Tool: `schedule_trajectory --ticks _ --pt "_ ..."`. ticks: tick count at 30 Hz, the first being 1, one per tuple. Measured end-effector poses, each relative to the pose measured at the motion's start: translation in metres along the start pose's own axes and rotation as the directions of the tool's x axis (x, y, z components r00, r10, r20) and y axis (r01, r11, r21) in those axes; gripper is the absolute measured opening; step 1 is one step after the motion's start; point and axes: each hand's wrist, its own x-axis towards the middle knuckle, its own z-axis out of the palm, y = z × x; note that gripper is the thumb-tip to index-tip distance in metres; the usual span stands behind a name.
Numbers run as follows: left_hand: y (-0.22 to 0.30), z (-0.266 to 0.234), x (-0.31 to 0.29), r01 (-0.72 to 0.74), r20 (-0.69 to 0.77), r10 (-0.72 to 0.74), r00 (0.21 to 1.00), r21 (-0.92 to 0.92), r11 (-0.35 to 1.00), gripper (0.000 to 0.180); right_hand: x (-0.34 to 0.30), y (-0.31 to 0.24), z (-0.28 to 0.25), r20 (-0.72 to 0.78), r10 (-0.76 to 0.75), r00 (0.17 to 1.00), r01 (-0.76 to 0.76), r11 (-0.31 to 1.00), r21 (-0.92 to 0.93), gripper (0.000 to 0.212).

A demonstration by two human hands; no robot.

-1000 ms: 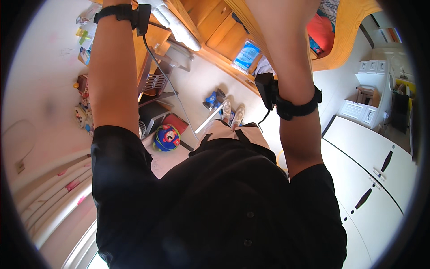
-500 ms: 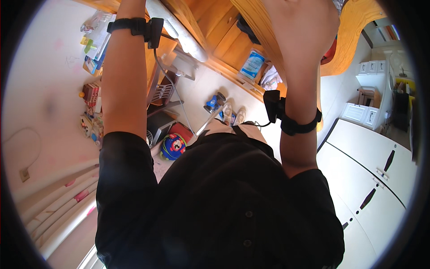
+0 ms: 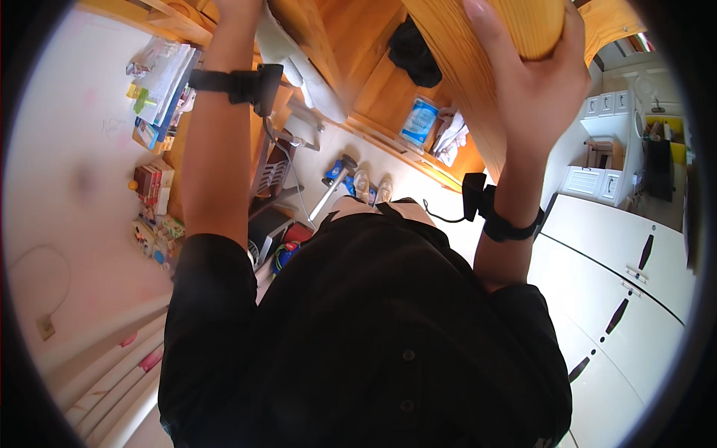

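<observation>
I look down my own black shirt [image 3: 388, 328] with both arms raised toward the top of the view. My right hand [image 3: 534, 82] wraps its fingers and thumb around the rounded end of a light wooden rail [image 3: 478, 89]. A black wrist strap with a small box [image 3: 489, 213] sits on that arm. My left forearm [image 3: 216, 164] reaches up beside a wooden frame [image 3: 328, 45], and it wears a black strap [image 3: 235, 82] too. The left hand is cut off by the top edge, so its grip is hidden.
White cabinet doors [image 3: 620, 261] with dark handles stand at the right. A shelf of books and small boxes [image 3: 153, 187] lines the left wall. Far below lie a pair of shoes [image 3: 372, 187], a metal chair [image 3: 272, 179], a blue packet [image 3: 418, 121] and a black bag [image 3: 414, 52].
Both arms sit lower in the view than before. My right hand, earlier cut off at the top, now shows whole, closed on the wooden rail.
</observation>
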Motion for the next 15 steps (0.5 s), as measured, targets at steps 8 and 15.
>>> schedule_trajectory --ticks 8,15 --pt "0.017 -0.001 -0.01 0.224 0.204 -0.179 0.962 -0.223 0.949 0.054 -0.007 -0.001 -0.007 -0.051 0.084 0.995 -0.094 0.967 -0.238 0.062" --pt "0.011 -0.004 -0.012 0.351 0.284 -0.259 0.923 -0.348 0.869 0.048 -0.012 0.004 -0.013 -0.133 0.047 0.99 -0.077 0.97 -0.229 0.055"
